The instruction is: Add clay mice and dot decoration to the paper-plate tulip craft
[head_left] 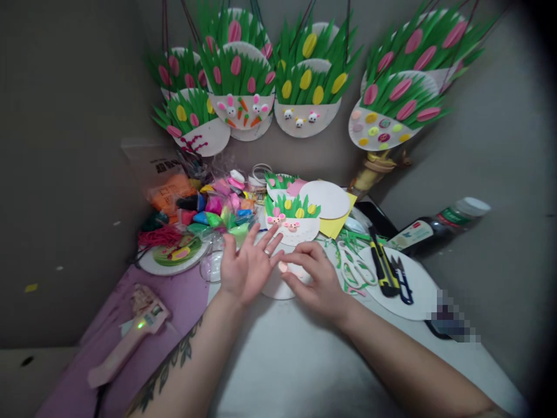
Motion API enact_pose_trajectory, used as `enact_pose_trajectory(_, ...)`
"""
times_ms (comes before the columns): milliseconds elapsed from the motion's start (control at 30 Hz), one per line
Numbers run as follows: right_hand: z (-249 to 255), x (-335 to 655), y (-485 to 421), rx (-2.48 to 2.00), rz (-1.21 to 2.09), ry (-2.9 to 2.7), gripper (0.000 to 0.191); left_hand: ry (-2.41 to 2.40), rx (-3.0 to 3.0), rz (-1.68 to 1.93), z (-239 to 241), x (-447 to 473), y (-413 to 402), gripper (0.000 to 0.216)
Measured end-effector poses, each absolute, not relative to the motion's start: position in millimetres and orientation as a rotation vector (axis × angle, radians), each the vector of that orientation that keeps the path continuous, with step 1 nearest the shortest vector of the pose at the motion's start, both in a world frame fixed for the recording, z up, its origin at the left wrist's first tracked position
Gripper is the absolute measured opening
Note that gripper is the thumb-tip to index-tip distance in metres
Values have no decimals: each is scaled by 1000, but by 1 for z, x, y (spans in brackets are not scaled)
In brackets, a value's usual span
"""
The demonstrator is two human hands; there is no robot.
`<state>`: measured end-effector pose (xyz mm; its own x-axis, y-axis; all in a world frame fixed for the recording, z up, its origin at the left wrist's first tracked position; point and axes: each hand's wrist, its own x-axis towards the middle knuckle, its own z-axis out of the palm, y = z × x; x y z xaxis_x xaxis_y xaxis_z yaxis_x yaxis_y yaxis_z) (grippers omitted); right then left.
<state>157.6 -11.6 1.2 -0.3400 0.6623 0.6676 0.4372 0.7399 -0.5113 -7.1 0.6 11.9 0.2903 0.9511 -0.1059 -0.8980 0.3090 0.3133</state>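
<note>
My left hand [249, 266] is turned palm up with its fingers spread and holds nothing. Beside its fingertips, my right hand [317, 281] pinches a small pale pink piece of modelling clay [283, 267] between thumb and fingers. Under both hands lies a white paper plate [278, 290], partly covered by them. Just beyond, a half-plate basket [304, 232] carries paper grass, yellow and pink egg shapes and two pink animal faces.
Bags of coloured clay [213, 217] pile up at the back left, above a glue gun [137, 328] with a green light. White scissors [354, 267], a yellow-black utility knife [383, 270], thread snips [402, 281] and a dark bottle [439, 226] are on the right. Finished plates [308, 119] hang behind.
</note>
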Motion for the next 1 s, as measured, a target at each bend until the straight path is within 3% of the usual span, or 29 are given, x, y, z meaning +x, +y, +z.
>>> enact_pose_trajectory(400, -50, 225, 15, -1071, 316, -2176, 18, 315, 231, 1274, 9, -8, 5, 72)
enact_pose_trajectory(1000, -53, 231, 28, -1091, 464, -2216, 22, 421, 196, 1277, 9, -4, 9, 71)
